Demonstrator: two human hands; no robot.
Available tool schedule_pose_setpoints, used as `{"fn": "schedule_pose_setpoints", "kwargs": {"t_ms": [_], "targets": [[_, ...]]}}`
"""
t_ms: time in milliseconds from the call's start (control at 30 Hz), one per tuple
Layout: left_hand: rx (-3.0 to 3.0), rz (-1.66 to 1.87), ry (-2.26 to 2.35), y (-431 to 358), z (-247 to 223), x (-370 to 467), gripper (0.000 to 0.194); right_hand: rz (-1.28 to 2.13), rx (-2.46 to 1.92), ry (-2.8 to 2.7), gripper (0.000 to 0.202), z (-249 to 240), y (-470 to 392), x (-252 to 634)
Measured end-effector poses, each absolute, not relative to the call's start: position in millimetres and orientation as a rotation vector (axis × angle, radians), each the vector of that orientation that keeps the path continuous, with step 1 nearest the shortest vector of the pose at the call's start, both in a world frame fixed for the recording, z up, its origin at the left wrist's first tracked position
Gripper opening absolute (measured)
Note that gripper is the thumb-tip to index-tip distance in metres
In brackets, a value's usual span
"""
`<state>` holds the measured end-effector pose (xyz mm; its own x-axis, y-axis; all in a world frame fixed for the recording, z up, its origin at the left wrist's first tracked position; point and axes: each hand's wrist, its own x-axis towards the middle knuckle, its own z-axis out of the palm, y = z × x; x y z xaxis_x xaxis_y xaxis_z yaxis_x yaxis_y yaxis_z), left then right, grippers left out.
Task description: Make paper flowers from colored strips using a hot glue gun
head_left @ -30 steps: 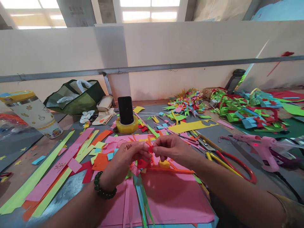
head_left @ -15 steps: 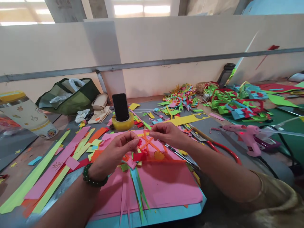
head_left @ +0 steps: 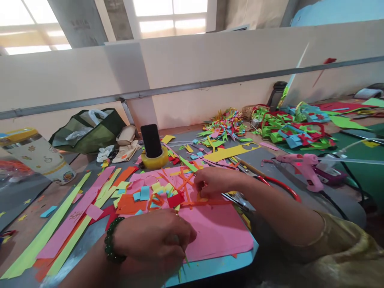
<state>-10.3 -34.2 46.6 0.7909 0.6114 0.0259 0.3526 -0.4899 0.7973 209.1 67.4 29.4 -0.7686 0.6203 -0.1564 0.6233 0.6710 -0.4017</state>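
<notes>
My left hand (head_left: pixel 153 236), with a green bead bracelet at the wrist, is closed low over a pink paper stack (head_left: pixel 216 232). Green pointed paper strips (head_left: pixel 186 261) stick out from under its curled fingers, which hide most of them. Farther right, my right hand (head_left: pixel 213 180) reaches down with fingers pinched at a small yellow paper piece (head_left: pixel 203 197). Thin orange paper strips (head_left: pixel 185 182) lie crossed beside it. A red paper piece (head_left: pixel 175 200) and small blue paper squares (head_left: pixel 145 193) lie between the hands.
A black phone (head_left: pixel 151 141) leans on a yellow tape roll (head_left: pixel 155 158). Red-handled scissors (head_left: pixel 279 186) and a pink glue gun (head_left: pixel 306 168) are at right. Long paper strips (head_left: pixel 75 216) and a tumbler (head_left: pixel 40 156) are at left. Paper decorations (head_left: pixel 297 128) pile up behind.
My left hand has dropped from above the scraps to the pointed strips. My right hand has lowered to the yellow piece. The camera view has tipped up slightly.
</notes>
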Motion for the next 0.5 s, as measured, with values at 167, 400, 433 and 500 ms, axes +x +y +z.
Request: {"fn": "schedule_pose_setpoints", "kwargs": {"t_ms": [167, 400, 433, 500], "targets": [[2.104, 0.243, 0.696, -29.7, 71.9, -39.1, 0.017, -0.640, 1.303, 2.957, 0.008, 42.0, 80.0, 225.0], [2.044, 0.262, 1.100, -10.4, 58.1, -50.1, 0.017, -1.281, 0.882, 3.121, 0.005, 35.0, 59.7, 201.8], [2.062, 0.208, 1.092, -8.5, 54.0, -46.6, 0.017, -1.231, 0.849, 3.112, 0.002, 29.3, 55.0, 194.0], [2.102, 0.113, 1.065, -6.6, 49.4, -40.5, 0.017, -1.046, 0.890, 3.060, 0.004, 19.2, 48.6, 181.5]]}}
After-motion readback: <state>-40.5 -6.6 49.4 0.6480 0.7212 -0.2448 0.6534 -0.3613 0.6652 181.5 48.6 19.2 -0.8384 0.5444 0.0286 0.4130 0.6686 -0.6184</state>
